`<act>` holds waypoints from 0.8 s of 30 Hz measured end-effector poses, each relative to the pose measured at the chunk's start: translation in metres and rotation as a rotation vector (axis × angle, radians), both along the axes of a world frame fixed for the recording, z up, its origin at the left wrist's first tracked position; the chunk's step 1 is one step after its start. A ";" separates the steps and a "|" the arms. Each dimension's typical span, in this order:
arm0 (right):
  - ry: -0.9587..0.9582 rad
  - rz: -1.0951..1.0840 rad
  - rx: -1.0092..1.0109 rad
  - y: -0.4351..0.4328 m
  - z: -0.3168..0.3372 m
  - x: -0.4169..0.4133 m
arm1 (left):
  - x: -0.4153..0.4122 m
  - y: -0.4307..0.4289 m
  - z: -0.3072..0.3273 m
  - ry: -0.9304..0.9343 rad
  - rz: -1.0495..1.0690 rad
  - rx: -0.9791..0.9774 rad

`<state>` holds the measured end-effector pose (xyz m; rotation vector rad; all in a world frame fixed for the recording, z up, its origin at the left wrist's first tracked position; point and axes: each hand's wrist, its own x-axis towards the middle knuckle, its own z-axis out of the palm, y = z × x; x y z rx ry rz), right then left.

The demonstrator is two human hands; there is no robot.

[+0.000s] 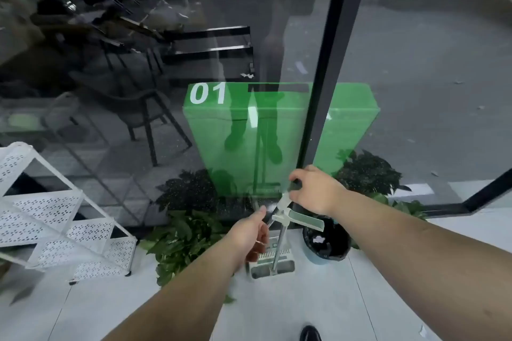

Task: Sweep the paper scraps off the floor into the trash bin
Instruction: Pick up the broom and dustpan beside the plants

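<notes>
A pale dustpan [273,268] with comb teeth stands on the floor against the glass wall, its metal pole [279,241] rising to a light-green handle. My right hand [314,192] pinches the top of that handle. My left hand [249,235] is just left of the pole, fingers curled round a thin dark broom handle [273,216]. A round trash bin [336,253] with a black liner sits right of the dustpan and holds white paper. One white paper scrap [422,331] lies on the floor at the lower right.
A glass wall [138,91] with a black frame post [329,77] stands directly ahead. Leafy potted plants [180,238] flank the dustpan and bin. A white perforated rack [63,219] stands at the left. My dark shoe [310,333] shows at the bottom edge.
</notes>
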<state>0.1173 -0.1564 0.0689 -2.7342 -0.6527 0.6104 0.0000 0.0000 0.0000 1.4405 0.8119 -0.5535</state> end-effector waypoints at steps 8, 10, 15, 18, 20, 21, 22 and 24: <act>0.006 0.373 -0.224 0.006 -0.020 0.028 | 0.013 -0.053 -0.042 0.100 0.111 -0.044; -0.059 0.412 -0.243 0.009 -0.021 0.033 | 0.016 -0.065 -0.054 0.120 0.174 -0.054; -0.121 0.433 -0.228 0.018 -0.020 0.029 | 0.024 -0.089 -0.073 0.175 0.314 -0.097; -0.150 0.429 -0.229 0.025 -0.020 0.015 | 0.033 -0.097 -0.077 0.196 0.419 -0.074; -0.111 0.347 -0.180 0.029 -0.018 0.009 | 0.039 -0.099 -0.081 0.192 0.475 -0.091; -0.094 0.310 -0.159 0.030 -0.015 0.007 | 0.041 -0.100 -0.083 0.178 0.503 -0.105; -0.077 0.278 -0.148 0.031 -0.013 0.006 | 0.044 -0.101 -0.084 0.166 0.528 -0.114; -0.050 0.226 -0.129 0.030 -0.009 0.006 | 0.046 -0.104 -0.085 0.146 0.550 -0.129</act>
